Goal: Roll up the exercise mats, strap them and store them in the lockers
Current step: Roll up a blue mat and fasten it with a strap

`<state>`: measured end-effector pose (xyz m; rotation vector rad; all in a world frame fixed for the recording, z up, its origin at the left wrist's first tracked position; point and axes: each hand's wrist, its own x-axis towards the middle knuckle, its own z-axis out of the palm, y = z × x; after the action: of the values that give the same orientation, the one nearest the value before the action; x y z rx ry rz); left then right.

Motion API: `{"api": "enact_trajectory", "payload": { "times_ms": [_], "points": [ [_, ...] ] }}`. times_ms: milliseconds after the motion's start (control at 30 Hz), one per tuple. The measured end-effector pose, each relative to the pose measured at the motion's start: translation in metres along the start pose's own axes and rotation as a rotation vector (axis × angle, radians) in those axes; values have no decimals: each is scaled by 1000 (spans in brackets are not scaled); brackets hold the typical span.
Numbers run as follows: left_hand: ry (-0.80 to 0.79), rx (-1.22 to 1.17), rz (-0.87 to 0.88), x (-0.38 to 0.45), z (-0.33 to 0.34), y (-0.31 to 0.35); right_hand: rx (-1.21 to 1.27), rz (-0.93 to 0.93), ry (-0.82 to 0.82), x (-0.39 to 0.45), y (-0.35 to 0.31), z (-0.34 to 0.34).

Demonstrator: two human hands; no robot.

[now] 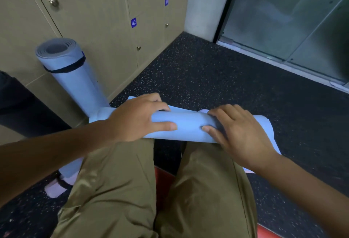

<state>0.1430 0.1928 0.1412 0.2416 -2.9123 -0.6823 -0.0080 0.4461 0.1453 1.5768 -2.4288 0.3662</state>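
Light blue mats; black strap; beige lockers; speckled black floor; olive trousers.

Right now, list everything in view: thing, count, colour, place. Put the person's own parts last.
rolled mat: one, light blue, lying across the knees, under both hands
strapped mat: one, light blue with a black strap, upright against the lockers on the left
lockers: several doors, beige, shut, along the left wall; blue tags read 42 and 41
floor: one, black with light speckles
glass panels: frosted, upper right
pillar: one, pale grey, between lockers and glass
dark object: one, black, far left; cannot tell what it is
red surface: one, under the legs
trousers: olive
left hand: curled over the rolled mat
right hand: curled over the rolled mat
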Motion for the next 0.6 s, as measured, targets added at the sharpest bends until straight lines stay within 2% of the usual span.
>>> {"api": "enact_trajectory", "payload": {
  "times_ms": [167, 267, 333, 467, 533, 600],
  "points": [
    [-182, -145, -127, 21, -11, 0, 130, 79, 30, 6, 6, 12],
    [-221, -90, -131, 25, -15, -2, 182, 96, -7, 15, 11, 11],
    [-135, -19, -77, 21, -12, -1, 235, 123, -81, 22, 15, 8],
    [193, 151, 180, 8, 4, 6, 316, 201, -219, 37, 24, 5],
    [240, 274, 222, 5, 13, 9, 324, 227, -267, 46, 27, 3],
    [212, 377, 203, 4, 23, 8, 308, 241, -324, 54, 30, 3]
  ]
}}
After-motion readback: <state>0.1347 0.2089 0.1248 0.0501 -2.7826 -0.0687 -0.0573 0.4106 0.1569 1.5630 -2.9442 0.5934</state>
